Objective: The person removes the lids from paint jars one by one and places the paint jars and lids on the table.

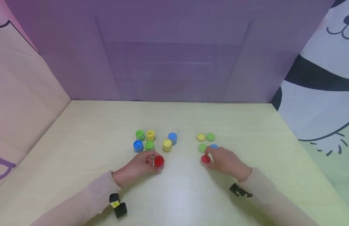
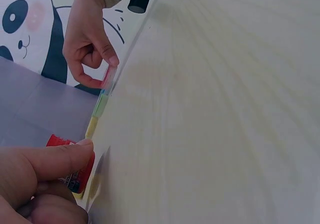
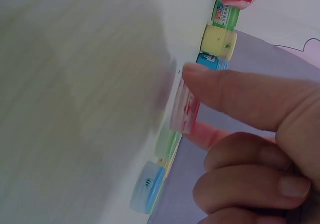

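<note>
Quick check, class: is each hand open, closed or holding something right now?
Left hand: closed, holding a red jar.
Right hand: closed, pinching a red lid between its fingers.

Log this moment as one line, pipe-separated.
left hand: holds red jar | right hand: pinches red lid | state: red jar and red lid apart | table: six more jars, four more lids

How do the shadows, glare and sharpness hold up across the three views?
Head: pale glare on the table, soft shadow under the right sleeve; left wrist: small dark shadow on the table beside the red jar; right wrist: broad, soft-edged shadow left of the red lid, and the green jar's label print too small to read.
</note>
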A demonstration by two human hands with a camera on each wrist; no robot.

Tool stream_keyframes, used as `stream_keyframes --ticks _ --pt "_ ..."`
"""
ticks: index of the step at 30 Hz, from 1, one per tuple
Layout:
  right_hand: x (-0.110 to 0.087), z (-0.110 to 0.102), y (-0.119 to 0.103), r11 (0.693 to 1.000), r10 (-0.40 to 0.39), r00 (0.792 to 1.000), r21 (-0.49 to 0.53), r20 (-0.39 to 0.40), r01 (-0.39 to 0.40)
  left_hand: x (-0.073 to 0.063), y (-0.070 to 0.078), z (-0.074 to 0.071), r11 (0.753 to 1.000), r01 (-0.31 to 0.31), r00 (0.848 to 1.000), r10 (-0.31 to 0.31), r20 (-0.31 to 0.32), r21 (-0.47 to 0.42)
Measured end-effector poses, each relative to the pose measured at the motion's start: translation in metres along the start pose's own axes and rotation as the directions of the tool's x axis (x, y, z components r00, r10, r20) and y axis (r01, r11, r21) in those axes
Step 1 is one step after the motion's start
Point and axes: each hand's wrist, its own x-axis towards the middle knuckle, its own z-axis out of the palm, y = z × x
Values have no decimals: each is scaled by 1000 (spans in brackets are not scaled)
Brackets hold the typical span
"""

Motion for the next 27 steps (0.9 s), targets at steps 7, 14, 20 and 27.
stream_keyframes --ticks 7,14,20,27 --pt "2 -1 0 1000 7 1000 5 11 -7 -4 -4 -10 1000 2 999 -2 -40 -7" --pt "2 -1 -2 1000 12 1000 1 24 -12 -7 -7 -17 1000 12 997 -12 -71 -7" --pt "3 0 -3 1000 23 999 15 28 -24 -9 -11 -22 1000 7 997 -8 -80 -7" --pt "3 1 -4 998 49 998 27 29 -50 -10 -13 -27 1000 17 997 -18 -77 -10"
